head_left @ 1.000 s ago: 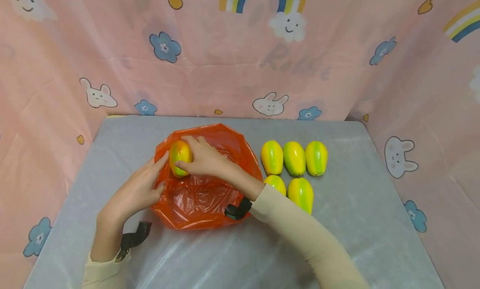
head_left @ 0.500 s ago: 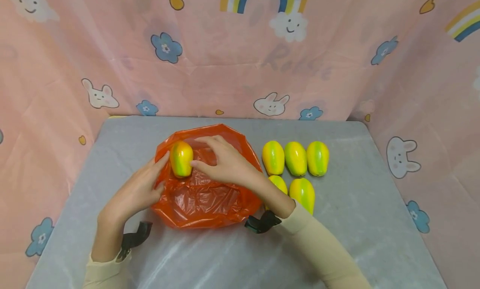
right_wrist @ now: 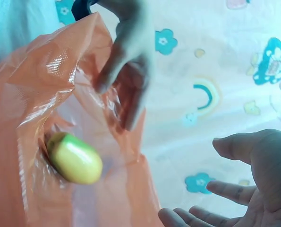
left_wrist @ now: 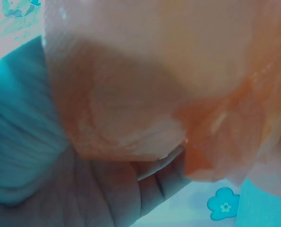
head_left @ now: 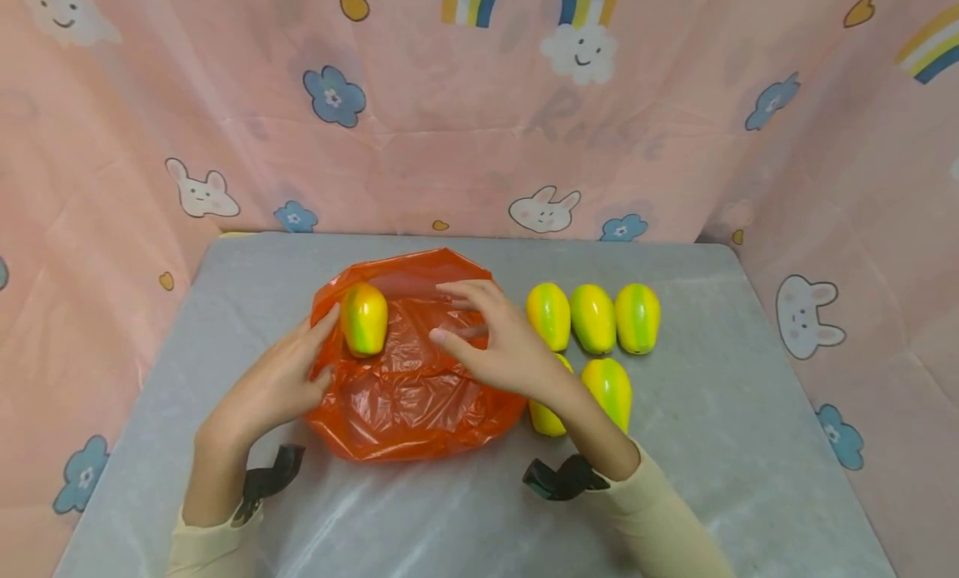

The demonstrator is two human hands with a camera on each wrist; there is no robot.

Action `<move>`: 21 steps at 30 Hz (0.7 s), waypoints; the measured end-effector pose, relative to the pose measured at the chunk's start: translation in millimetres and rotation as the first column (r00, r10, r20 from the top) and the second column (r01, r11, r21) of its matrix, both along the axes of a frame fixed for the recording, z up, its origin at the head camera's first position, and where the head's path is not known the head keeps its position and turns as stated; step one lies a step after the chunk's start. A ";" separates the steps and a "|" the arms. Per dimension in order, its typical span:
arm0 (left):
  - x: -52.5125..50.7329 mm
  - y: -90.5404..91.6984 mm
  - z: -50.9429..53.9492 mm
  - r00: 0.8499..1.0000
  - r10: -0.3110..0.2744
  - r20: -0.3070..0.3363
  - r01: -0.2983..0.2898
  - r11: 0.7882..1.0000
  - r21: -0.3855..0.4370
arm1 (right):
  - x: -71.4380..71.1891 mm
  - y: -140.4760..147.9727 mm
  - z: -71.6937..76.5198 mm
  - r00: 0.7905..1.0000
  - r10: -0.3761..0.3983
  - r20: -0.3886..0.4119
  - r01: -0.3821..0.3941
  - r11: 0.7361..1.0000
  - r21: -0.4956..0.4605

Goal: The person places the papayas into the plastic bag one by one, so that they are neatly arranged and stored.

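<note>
A yellow-green papaya (head_left: 365, 320) lies inside a red plastic bag (head_left: 419, 420), against its left side; the bag's mouth is spread wide. My left hand (head_left: 273, 382) touches the bag's left rim, fingers extended and thumb apart from them. Thin red film covers part of that palm (left_wrist: 97, 189) in the left wrist view. Above the bag's right side is my right hand (head_left: 502, 345), fingers spread and holding nothing. The right wrist view has the papaya (right_wrist: 76, 158) in the bag, with the right hand (right_wrist: 253, 184) apart from it.
Right of the bag, several more papayas (head_left: 593, 318) stand in two rows on the grey table (head_left: 719, 411). The right forearm partly covers the front row. A pink patterned curtain (head_left: 419, 161) encloses the table's back and sides.
My right hand has let go of the papaya and moved right, away from it. The papaya stays in the bag. My left hand keeps its place at the rim.
</note>
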State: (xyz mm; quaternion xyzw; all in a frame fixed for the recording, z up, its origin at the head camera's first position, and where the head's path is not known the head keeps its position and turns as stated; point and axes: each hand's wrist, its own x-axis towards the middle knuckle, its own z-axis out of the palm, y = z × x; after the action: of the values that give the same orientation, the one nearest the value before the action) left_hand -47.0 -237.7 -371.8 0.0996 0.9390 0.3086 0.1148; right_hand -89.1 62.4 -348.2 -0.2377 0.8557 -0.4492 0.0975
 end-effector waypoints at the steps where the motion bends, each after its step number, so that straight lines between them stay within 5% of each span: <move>1: -0.1 -0.1 0.0 1.000 0.000 0.004 0.000 1.000 -0.001 | 1.4 3.6 -0.7 1.000 -0.010 0.000 0.010 1.000 -0.013; 21: -2.0 -2.7 -2.8 1.000 0.006 0.002 -0.006 1.000 -0.011 | 32.2 60.8 -15.4 0.965 -0.231 -0.123 0.217 0.969 -0.122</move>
State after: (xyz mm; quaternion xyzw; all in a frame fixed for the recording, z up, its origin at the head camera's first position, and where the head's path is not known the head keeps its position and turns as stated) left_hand -49.0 -240.4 -374.5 0.0961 0.9409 0.3037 0.1154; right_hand -56.9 123.2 -363.6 -0.1743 0.8564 -0.4853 -0.0255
